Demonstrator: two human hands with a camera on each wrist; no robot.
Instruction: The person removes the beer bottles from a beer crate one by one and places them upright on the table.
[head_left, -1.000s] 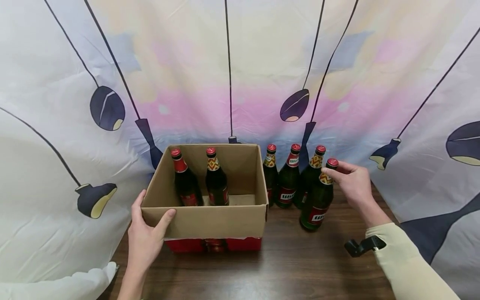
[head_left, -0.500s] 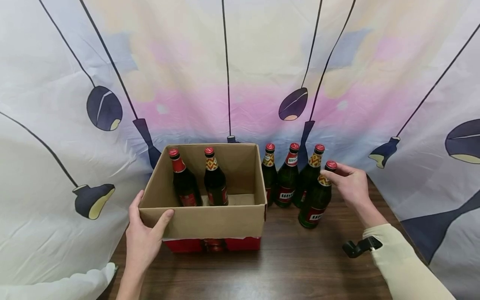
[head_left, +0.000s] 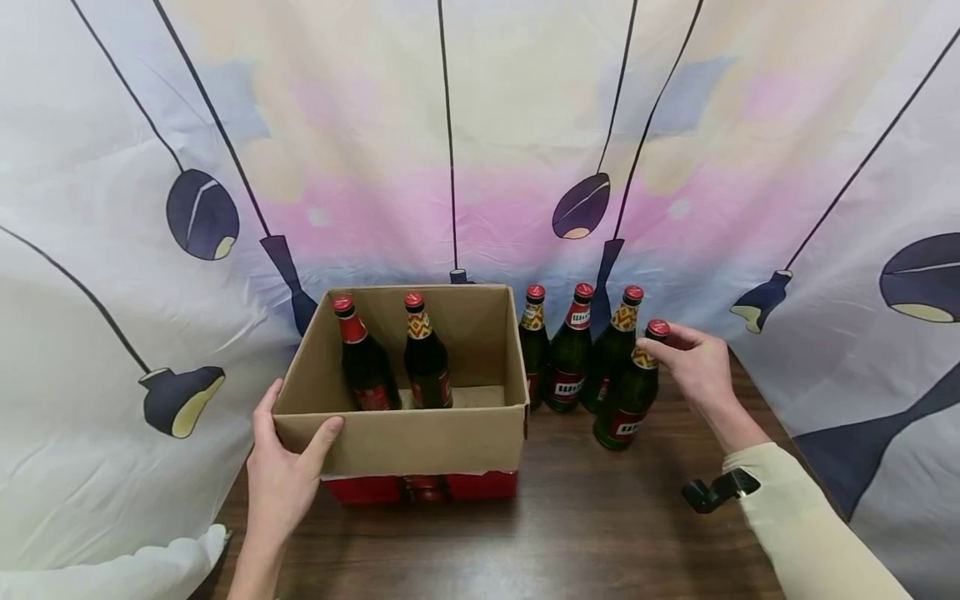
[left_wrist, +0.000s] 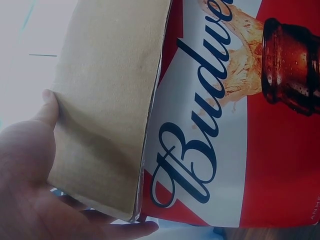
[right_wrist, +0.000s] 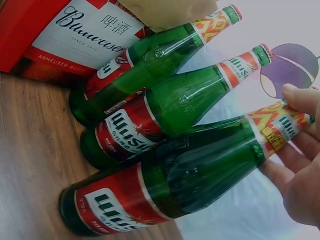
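Observation:
A cardboard box (head_left: pixel 420 442) stands on the table, its flaps raised and its printed red lower part showing. Two beer bottles (head_left: pixel 365 367) stand inside, towards its left. My left hand (head_left: pixel 281 475) grips the box's front left corner, thumb on the front flap and fingers round the side; the left wrist view shows this hand (left_wrist: pixel 45 185) against the brown flap. With thumb and fingers, my right hand (head_left: pixel 701 367) pinches the neck of a green beer bottle (head_left: pixel 626 404) right of the box. Its base is at the table; whether it touches, I cannot tell.
Three more green beer bottles (head_left: pixel 570 358) stand in a row between the box and the held bottle, close to the box's right side. A printed curtain (head_left: pixel 487 167) hangs behind and along both sides. The brown wooden table (head_left: pixel 570 533) extends in front.
The head view has shifted slightly, moving everything a little to the left in it. Both hands keep their holds on the box and the beer bottle.

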